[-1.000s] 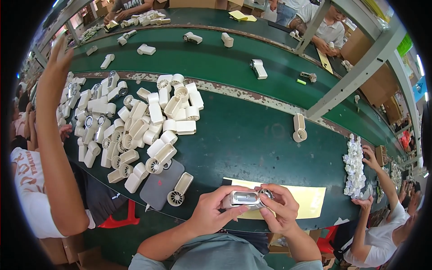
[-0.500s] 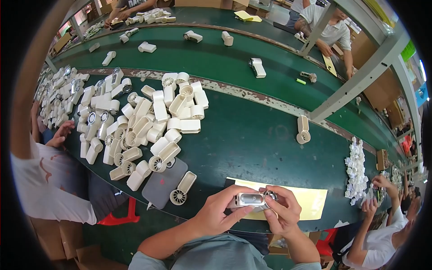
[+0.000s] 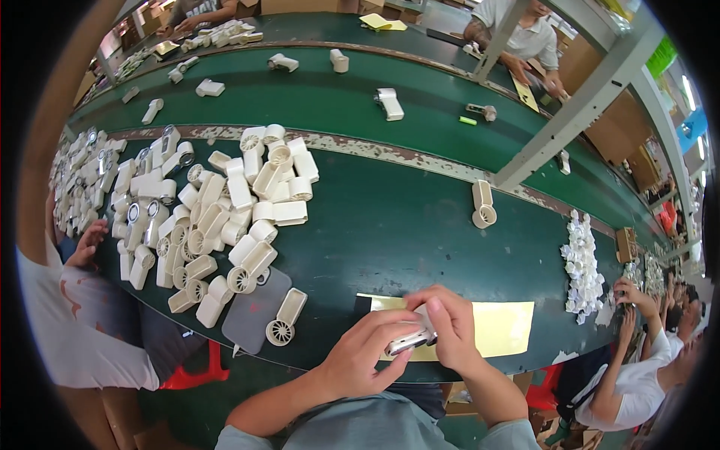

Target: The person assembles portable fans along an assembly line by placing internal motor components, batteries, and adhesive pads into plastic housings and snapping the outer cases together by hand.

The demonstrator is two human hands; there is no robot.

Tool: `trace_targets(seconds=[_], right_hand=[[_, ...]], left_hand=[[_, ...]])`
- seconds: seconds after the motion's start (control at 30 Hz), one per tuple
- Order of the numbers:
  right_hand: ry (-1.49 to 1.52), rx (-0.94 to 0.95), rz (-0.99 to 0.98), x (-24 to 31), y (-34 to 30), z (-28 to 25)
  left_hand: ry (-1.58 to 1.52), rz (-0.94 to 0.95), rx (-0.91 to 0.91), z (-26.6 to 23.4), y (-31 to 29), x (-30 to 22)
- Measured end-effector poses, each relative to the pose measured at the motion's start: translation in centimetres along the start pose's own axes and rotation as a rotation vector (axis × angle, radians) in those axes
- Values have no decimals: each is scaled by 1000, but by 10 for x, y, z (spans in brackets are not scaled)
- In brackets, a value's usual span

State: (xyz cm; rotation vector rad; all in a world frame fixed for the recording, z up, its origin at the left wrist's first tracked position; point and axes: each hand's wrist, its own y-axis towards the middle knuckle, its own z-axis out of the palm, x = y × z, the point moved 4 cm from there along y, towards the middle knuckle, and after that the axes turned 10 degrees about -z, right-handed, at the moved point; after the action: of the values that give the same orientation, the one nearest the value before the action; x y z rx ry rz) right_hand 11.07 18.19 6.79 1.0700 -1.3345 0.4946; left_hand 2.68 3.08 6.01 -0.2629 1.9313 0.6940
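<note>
Close above the table's near edge, both hands hold a small handheld fan [image 3: 407, 343], white with a silver-and-dark strip. It is tilted, its strip end low between the hands. My left hand [image 3: 366, 351] grips the lower-left end, fingers across the top and thumb below. My right hand [image 3: 452, 326] closes round the other end, covering most of the fan's round head. Under the hands lies a yellow sheet [image 3: 504, 328]. Left of them, an open white fan shell [image 3: 291, 309] with a spoked round end rests against a grey phone [image 3: 257, 313].
A large heap of white fan shells [image 3: 217, 214] covers the table's left side. One shell [image 3: 483, 204] stands alone near the far ledge. Small white parts [image 3: 583, 270] are piled right. Several fans lie on the green belt [image 3: 315, 90] beyond. A metal post [image 3: 570, 105] rises right. Co-workers sit around.
The fan has turned from strip-up to tilted, with its strip now facing down toward me. My right hand has wrapped over its head end. The whole view has shifted slightly.
</note>
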Motion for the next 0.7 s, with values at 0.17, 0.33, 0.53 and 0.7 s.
trace_targets(seconds=[0.17, 0.33, 0.53, 0.7], right_hand=[[-352, -33, -176, 5, -3, 0], [-442, -37, -313, 9, -7, 2], [-407, -60, -243, 5, -10, 2], [-209, -31, -240, -3, -7, -3]], left_hand=[[-381, -371, -56, 7, -5, 17], [-175, -375, 142, 13, -9, 24], [-83, -168, 22, 11, -6, 18], [-169, -227, 4, 8, -8, 22]])
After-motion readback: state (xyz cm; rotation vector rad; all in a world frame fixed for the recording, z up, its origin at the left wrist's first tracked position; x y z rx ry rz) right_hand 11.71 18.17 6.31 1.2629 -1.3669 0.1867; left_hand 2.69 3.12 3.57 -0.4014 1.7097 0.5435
